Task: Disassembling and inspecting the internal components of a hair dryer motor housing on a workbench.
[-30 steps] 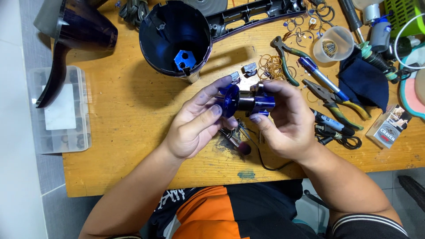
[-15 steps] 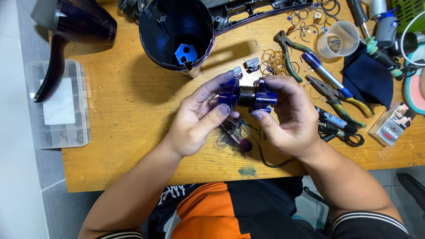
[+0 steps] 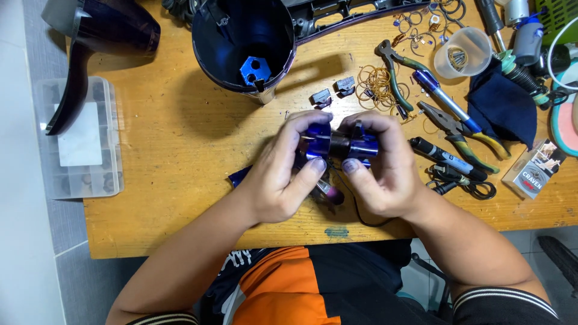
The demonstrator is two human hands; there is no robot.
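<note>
Blue motor part [image 3: 339, 146], a small glossy piece with a dark cylinder at its middle, is held just above the wooden table [image 3: 180, 150], a little beyond the table's middle. The left hand [image 3: 288, 174] is closed on its left end, thumb below and fingers curled over the top; the right hand [image 3: 380, 168] is closed on its right end the same way, so both hands grip the one piece.

From the head camera, things crowd the far and right sides. Behind the hands lies a large dark round housing [image 3: 244, 42], open towards the camera, with a blue insert inside. Two small grey clips [image 3: 333, 92] lie between it and the hands. To the right are a heap of rubber bands [image 3: 374, 83], green-handled pliers [image 3: 394, 69], a blue pen [image 3: 445, 102], a second pair of pliers [image 3: 457, 129], a black marker [image 3: 445, 157] and a coil of black cable [image 3: 463, 186]; further right are a clear plastic cup [image 3: 463, 51] and a dark blue cloth [image 3: 503, 105]. A thin black wire [image 3: 355, 207] runs from under the hands towards the near edge.

Bare wood lies to the left of the hands. A clear compartment box [image 3: 81, 147] overhangs the left edge, with a dark hair-dryer shell [image 3: 102, 42] at the far left corner.
</note>
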